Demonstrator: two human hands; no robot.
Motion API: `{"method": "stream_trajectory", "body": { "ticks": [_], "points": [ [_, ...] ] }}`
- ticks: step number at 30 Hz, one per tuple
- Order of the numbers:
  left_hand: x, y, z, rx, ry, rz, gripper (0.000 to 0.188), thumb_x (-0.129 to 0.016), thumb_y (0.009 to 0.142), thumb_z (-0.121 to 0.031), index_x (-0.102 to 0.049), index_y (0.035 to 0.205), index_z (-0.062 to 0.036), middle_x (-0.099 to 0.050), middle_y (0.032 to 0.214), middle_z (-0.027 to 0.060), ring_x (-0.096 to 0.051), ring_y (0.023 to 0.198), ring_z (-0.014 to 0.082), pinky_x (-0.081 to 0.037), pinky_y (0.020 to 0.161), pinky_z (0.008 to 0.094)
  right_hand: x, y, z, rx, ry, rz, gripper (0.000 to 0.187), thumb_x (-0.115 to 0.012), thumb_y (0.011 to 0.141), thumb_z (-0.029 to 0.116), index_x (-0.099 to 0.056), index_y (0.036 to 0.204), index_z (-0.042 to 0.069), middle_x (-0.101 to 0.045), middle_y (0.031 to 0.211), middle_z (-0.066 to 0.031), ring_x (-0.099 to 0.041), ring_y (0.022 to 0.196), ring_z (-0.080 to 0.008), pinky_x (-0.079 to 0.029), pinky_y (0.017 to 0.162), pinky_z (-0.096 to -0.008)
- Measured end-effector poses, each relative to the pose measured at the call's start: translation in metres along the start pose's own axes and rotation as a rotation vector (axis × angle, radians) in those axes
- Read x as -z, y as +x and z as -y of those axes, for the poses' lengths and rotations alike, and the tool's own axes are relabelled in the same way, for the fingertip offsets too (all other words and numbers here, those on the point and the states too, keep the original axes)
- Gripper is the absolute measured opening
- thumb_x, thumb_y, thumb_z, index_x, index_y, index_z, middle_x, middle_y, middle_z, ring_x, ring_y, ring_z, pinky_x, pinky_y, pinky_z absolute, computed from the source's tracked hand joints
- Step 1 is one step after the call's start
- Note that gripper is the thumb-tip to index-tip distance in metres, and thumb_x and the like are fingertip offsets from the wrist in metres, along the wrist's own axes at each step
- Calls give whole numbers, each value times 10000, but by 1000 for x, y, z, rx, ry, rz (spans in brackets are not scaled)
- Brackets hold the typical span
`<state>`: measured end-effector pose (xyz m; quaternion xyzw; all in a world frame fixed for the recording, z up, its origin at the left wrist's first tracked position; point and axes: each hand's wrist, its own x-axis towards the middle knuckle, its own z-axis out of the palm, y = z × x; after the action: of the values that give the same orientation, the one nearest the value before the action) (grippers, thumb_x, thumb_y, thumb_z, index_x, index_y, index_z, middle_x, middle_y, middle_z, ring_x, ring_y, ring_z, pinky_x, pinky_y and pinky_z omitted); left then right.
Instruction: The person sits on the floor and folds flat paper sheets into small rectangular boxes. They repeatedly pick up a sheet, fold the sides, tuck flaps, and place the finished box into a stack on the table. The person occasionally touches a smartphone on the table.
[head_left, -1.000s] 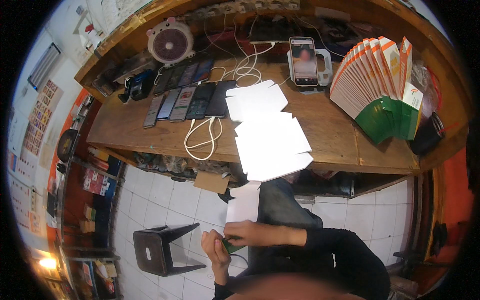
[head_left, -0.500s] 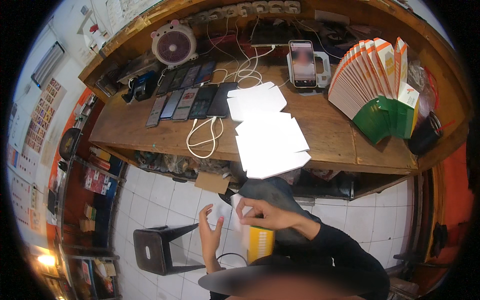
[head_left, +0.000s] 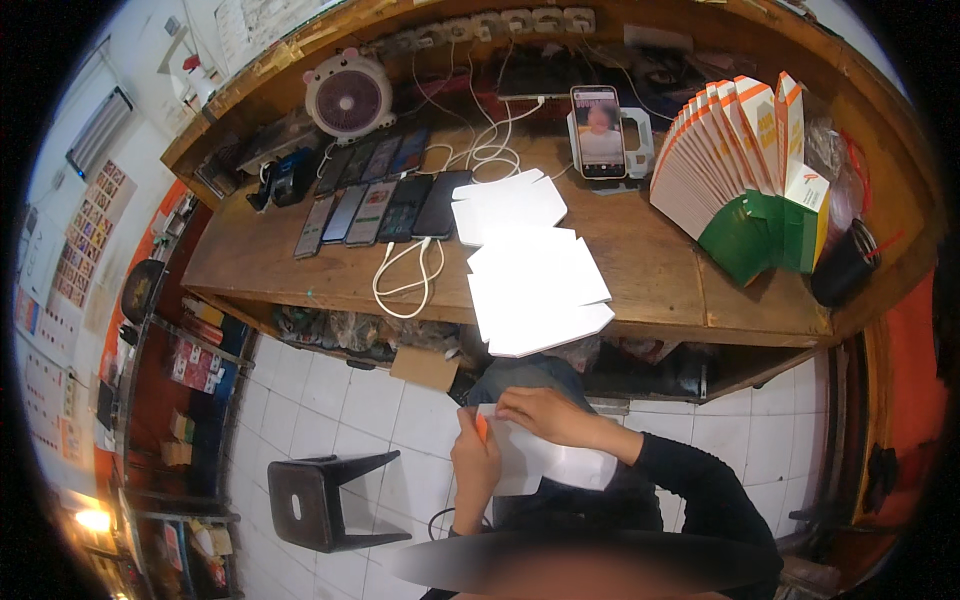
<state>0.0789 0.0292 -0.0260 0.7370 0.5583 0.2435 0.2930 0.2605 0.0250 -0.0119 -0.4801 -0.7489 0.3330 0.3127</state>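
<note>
Over my lap, both hands grip a thin carton blank whose white inner face shows, with a bit of orange at its left edge. My left hand is closed on that left edge. At the upper edge, the fingers of my right hand pinch the card, close to the left fingertips. On the desk in front, a stack of flat white carton blanks juts slightly over the front edge. To the right stands a fanned row of folded white, orange and green boxes.
Several phones and a looped white cable lie on the wooden desk. A lit phone leans on a stand. Behind are a small fan and power sockets. A black cup stands far right; a dark stool is at left.
My left hand has gone from open to gripping the carton blank's edge. The blank has turned from its yellow printed side to its white side, and my right hand has moved slightly right and upward.
</note>
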Motion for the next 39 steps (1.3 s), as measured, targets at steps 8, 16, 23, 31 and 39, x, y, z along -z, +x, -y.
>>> {"method": "stream_trajectory", "body": {
  "ticks": [8,16,23,31,39],
  "points": [
    [-4,-5,1,-487,-201,-237,353,-669,836,25,-555,1161,-57,-562,1182,170,-644,936,331,-533,786,405,2,-10,0,-101,178,-118,215,-623,931,195,-605,1048,16,-666,1040,-157,-654,928,-356,-509,811,-407],
    [19,-5,2,-481,-167,7,345,-703,786,34,-697,1108,-90,-606,1149,162,-597,1098,291,-537,848,367,90,-3,23,243,-79,-483,103,-607,888,36,-630,987,24,-622,887,-124,-644,816,-266,-507,744,-360],
    [22,-3,-17,-445,-231,8,305,-629,843,22,-677,1135,-51,-615,1224,194,-611,1119,337,-487,948,393,237,31,-97,-69,-753,-927,324,-557,944,137,-528,1255,53,-477,1189,-225,-546,1030,-389,-462,883,-449],
    [21,6,-16,-466,-282,21,337,-602,852,52,-641,1175,-33,-608,1247,181,-630,1100,339,-525,912,380,247,28,-142,-279,-770,-716,536,-584,922,177,-417,1430,133,-432,1152,-230,-481,1092,-394,-447,936,-468],
    [20,9,-18,-485,-227,82,352,-616,844,41,-642,1181,-58,-615,1231,163,-632,1084,351,-533,894,381,248,30,-140,-258,-855,-735,558,-577,937,172,-381,1460,168,-415,1161,-208,-490,1063,-373,-462,902,-445]
  ]
}}
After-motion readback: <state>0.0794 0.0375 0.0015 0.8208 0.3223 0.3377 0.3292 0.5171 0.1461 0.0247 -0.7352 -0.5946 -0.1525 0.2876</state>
